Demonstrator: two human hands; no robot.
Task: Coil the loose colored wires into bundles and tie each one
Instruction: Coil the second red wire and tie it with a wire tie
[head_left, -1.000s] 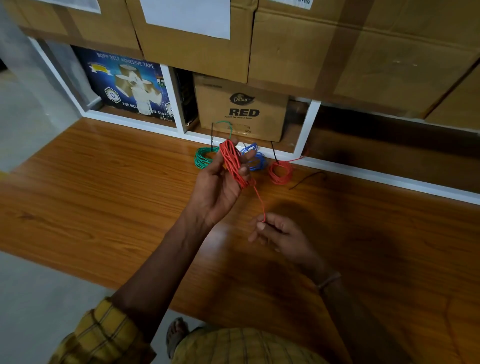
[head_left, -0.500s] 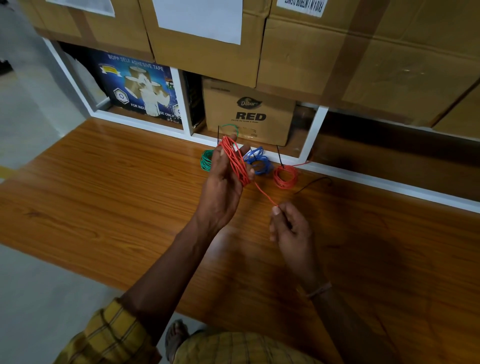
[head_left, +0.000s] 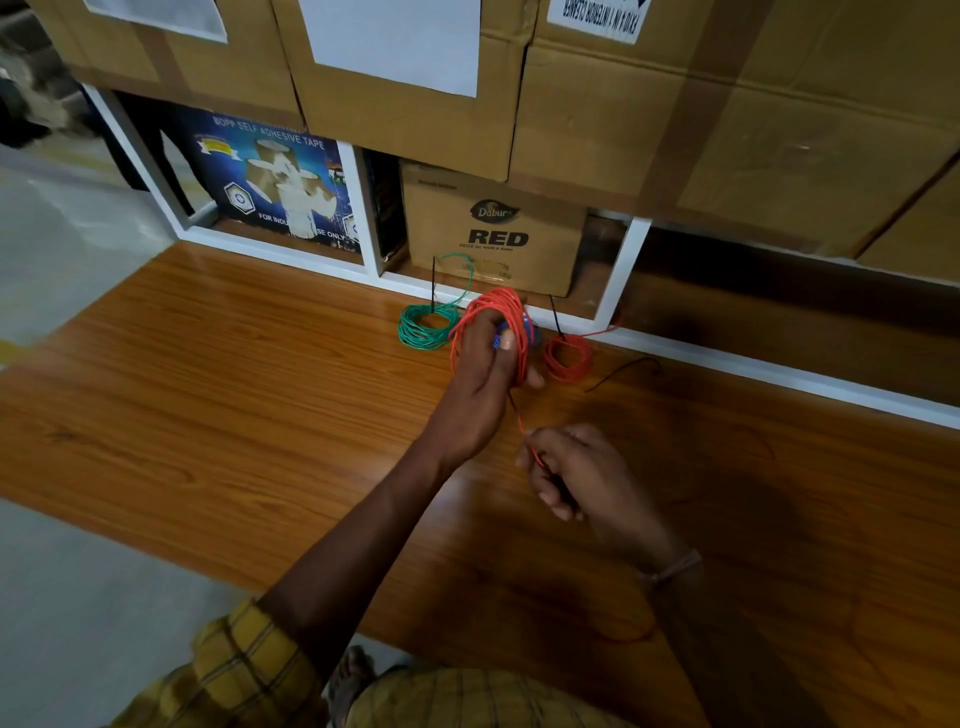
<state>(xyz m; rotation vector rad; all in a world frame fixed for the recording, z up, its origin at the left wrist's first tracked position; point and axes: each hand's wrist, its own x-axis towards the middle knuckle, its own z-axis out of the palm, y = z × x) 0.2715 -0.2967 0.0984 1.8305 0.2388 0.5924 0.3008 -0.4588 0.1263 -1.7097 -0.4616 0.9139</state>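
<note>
A person's left hand (head_left: 485, 384) grips an orange-red wire coil (head_left: 498, 325) above a wooden table (head_left: 208, 395), fingers closed through its loops. The right hand (head_left: 576, 470) pinches the coil's trailing end. Green (head_left: 423, 327) and red (head_left: 568, 357) tied bundles lie on the table by a white shelf (head_left: 621, 291) holding a "Dabur RED" carton (head_left: 493, 234) and a tape box (head_left: 275, 182); both boxes' contents are hidden.

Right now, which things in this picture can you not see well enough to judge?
Head view only:
- Blue coil: mostly behind the left hand and the red coil it holds.
- Wire end in the right hand: hidden inside the closed grip.
- Whether the green coil and small red coil are tied: too small to tell.
- Top box label: cut off by the top edge.
</note>
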